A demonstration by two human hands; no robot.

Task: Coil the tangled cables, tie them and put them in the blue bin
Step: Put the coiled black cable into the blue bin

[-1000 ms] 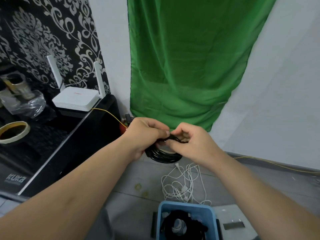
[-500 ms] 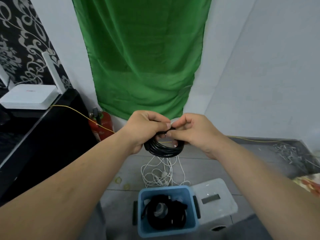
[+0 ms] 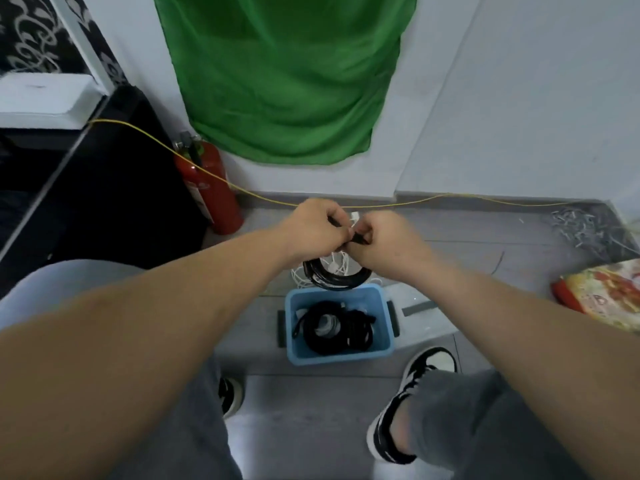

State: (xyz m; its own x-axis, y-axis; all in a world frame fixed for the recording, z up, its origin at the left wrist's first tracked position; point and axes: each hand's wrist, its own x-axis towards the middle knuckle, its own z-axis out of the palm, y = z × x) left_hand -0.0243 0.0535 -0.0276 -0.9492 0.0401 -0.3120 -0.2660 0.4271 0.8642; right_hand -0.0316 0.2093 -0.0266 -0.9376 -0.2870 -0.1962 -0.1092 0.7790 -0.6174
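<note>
Just beyond the blue bin (image 3: 339,355), a black coil (image 3: 334,278) was gripped by left hand (image 3: 311,230) and right hand (image 3: 389,242). Fingers (image 3: 334,218) were curled.

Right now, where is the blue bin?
In the head view, the blue bin sits on the floor near centre, just below the black cable coil.

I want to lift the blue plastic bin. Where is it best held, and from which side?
Probably by the two dark handles on the left and right walls of the blue plastic bin, coming in from both sides; it stands upright with black coiled cables inside.
</note>
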